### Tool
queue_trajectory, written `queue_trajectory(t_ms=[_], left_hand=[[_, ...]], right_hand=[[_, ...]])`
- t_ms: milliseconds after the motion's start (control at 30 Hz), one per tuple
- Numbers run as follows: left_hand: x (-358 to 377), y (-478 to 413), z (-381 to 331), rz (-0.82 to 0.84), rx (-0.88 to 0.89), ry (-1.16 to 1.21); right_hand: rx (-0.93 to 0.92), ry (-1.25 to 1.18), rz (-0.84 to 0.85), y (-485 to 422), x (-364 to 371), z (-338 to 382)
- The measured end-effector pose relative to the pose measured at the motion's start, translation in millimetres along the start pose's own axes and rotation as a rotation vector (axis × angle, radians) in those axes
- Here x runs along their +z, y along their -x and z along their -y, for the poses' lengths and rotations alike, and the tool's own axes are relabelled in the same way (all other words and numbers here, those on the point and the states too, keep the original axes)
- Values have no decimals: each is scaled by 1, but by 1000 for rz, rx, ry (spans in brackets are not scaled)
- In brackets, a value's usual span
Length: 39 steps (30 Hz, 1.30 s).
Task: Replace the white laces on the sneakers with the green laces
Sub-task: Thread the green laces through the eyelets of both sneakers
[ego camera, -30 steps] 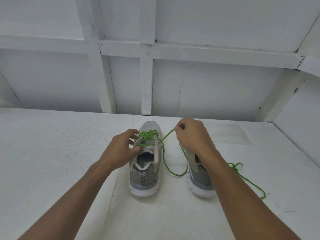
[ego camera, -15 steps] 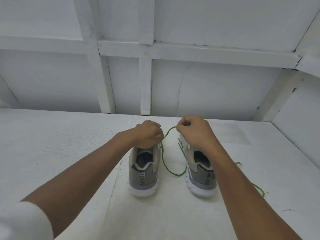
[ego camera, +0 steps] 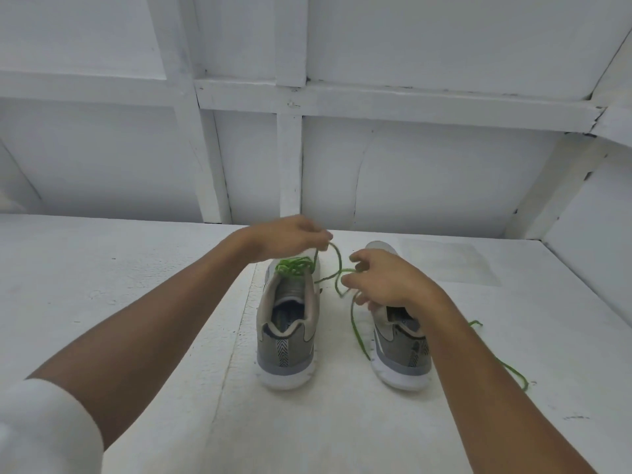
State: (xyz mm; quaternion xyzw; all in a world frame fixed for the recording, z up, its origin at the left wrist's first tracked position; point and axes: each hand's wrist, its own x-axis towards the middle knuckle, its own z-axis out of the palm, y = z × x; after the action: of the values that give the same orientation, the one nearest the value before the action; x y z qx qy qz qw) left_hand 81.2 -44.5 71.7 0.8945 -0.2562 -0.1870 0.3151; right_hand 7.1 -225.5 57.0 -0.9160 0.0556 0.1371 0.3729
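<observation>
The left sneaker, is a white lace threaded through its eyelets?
No, the left sneaker is laced with a green lace, whose loose ends the left hand and the right hand hold.

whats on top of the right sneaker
The right hand hovers over the right sneaker, holding a green lace. Its tongue and eyelets are covered, so its lacing cannot be seen.
</observation>
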Motion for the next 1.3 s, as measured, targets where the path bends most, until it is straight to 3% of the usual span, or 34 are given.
queue_trajectory(t_ms=[100,167,300,400,567,767,867,1067,1200,1300], left_hand=[[-13,8,-14,-108,52,188],[-19,12,-27,-125,116,236],[-25,17,-44,-232,187,14],[-21,26,-48,-330,239,-206],[-1,44,-41,-362,206,-306],[26,56,-18,-249,101,-285],[32,63,-2,-242,41,-154],[61,66,47,-606,-276,105],[81,64,60,-694,-349,212],[87,64,62,-761,-359,314]], right_hand=[[-82,96,-151,0,-6,5],[-155,17,-234,-1,-8,12],[-222,-134,-333,-12,-14,23],[-131,-423,-193,-19,-21,28],[-116,-813,10,-20,-39,29],[-109,-1051,-55,-23,-51,34],[-160,-890,-207,-26,-48,38],[-197,-338,-296,-25,-15,43],[-91,-222,-121,-32,13,48],[-134,-25,-45,-32,25,48]])
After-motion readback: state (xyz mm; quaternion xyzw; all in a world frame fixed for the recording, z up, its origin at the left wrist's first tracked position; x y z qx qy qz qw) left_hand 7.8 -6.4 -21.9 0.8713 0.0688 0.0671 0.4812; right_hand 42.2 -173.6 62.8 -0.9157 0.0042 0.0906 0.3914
